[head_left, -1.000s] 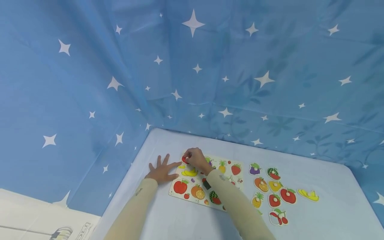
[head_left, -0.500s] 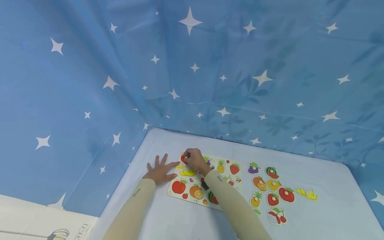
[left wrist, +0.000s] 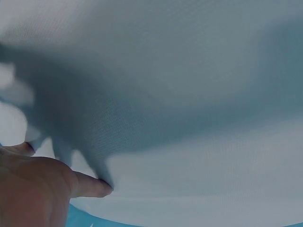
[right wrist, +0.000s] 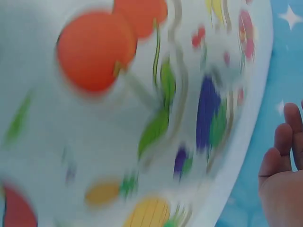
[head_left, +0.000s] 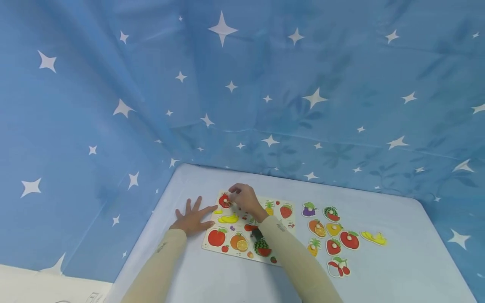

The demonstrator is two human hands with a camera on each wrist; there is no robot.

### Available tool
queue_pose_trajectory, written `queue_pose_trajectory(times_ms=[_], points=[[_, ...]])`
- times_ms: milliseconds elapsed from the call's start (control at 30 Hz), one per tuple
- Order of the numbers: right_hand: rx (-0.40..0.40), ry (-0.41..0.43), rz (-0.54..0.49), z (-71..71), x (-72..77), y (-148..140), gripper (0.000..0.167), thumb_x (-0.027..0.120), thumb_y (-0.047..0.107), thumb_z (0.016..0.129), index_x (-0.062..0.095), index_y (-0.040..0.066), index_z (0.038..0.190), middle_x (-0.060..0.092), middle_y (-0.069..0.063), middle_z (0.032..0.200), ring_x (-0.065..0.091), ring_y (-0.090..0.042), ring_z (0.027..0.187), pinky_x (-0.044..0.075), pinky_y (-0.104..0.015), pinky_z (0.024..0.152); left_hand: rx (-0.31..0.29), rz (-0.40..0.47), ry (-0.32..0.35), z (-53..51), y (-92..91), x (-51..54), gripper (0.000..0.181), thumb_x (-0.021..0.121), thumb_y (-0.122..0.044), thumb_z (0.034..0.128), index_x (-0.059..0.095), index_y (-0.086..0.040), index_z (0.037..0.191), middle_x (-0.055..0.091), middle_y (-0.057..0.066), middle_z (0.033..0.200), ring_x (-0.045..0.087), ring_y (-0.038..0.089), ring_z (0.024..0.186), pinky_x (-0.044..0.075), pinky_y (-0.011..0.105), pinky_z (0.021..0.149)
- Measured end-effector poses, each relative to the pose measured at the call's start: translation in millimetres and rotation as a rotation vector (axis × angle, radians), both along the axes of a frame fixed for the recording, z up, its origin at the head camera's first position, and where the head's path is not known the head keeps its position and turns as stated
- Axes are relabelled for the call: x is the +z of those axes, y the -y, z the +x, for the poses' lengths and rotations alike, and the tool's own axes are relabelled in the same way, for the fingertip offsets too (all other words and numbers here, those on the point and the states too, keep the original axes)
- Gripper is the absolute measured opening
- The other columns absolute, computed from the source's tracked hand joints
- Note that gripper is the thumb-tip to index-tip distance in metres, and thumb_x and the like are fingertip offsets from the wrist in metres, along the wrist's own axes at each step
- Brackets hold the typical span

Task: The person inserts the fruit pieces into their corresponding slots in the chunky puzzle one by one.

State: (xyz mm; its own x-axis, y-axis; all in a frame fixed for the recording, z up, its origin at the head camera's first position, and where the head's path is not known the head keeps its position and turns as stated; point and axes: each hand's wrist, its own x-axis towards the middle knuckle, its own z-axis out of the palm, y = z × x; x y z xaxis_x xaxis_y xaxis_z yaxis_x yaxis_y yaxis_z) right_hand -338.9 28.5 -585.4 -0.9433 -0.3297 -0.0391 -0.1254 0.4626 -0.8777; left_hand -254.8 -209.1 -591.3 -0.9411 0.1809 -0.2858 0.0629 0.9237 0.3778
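My left hand lies with spread fingers on the white table, its forefinger and thumb at the left edge of a fruit puzzle board. In the left wrist view that hand touches the cloth. Over the top of the board hovers my right hand, fingers loosely bent, with nothing visible in them. Just left of its fingertips, a pomegranate piece sits in the board's upper left corner, its knob uncovered. The right wrist view has the hand at the edge, beside blurred printed fruit.
Several loose knobbed pieces lie right of the board, among them grapes, watermelon, orange, apple, strawberry and bananas. A blue starry curtain hangs behind and left of the table.
My right fingers have let go of the pomegranate piece and lifted a little to the right, leaving it in the board. The left hand stays at the board's edge. The view has shifted slightly right.
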Motion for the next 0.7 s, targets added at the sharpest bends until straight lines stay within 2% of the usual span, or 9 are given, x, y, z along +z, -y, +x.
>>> queue_pose_trajectory(times_ms=[67, 167, 300, 500, 700], points=[[-0.035, -0.006, -0.033, -0.1, 4.2, -11.0, 0.022, 0.072, 0.012, 0.103, 0.075, 0.002, 0.122, 0.070, -0.008, 0.112, 0.064, -0.026, 0.091, 0.058, -0.042, 0.078, 0.005, 0.012, 0.003, 1.4, 3.1, -1.4, 0.065, 0.072, -0.044, 0.1008, 0.050, -0.033, 0.161, 0.012, 0.025, 0.176, 0.001, 0.062, 0.156, 0.006, 0.090, 0.110], [-0.091, -0.055, -0.049, -3.4, 6.8, -33.2, 0.024, 0.075, 0.010, 0.101, 0.075, -0.001, 0.121, 0.071, -0.009, 0.115, 0.061, -0.027, 0.108, 0.055, -0.045, 0.091, 0.006, 0.017, 0.006, 1.8, 6.1, -4.9, 0.066, 0.073, -0.045, 0.1006, 0.050, -0.034, 0.161, 0.011, 0.025, 0.176, 0.000, 0.062, 0.156, 0.006, 0.090, 0.110], [-0.182, -0.079, -0.061, -7.4, 8.4, -70.3, 0.023, 0.076, 0.008, 0.100, 0.075, -0.004, 0.120, 0.072, -0.012, 0.115, 0.061, -0.032, 0.113, 0.051, -0.049, 0.098, -0.005, 0.014, 0.005, 1.4, 6.4, -8.5, 0.066, 0.072, -0.046, 0.1009, 0.049, -0.035, 0.162, 0.010, 0.024, 0.176, -0.001, 0.061, 0.156, 0.006, 0.090, 0.110], [-0.264, -0.116, -0.033, -10.1, 17.7, -134.2, 0.027, 0.073, 0.011, 0.102, 0.074, -0.005, 0.123, 0.072, -0.019, 0.121, 0.061, -0.037, 0.116, 0.051, -0.052, 0.098, -0.003, 0.024, 0.002, 2.5, 2.1, -3.7, 0.066, 0.073, -0.044, 0.1000, 0.051, -0.034, 0.161, 0.012, 0.025, 0.176, 0.000, 0.062, 0.156, 0.006, 0.090, 0.110], [-0.319, -0.158, 0.043, -5.0, 26.0, -199.2, 0.033, 0.072, 0.013, 0.104, 0.071, -0.006, 0.131, 0.070, -0.024, 0.127, 0.061, -0.039, 0.116, 0.055, -0.049, 0.092, -0.018, 0.006, -0.009, 3.1, 0.9, 3.2, 0.065, 0.071, -0.045, 0.1012, 0.050, -0.033, 0.162, 0.012, 0.026, 0.176, 0.001, 0.062, 0.156, 0.008, 0.090, 0.110]])
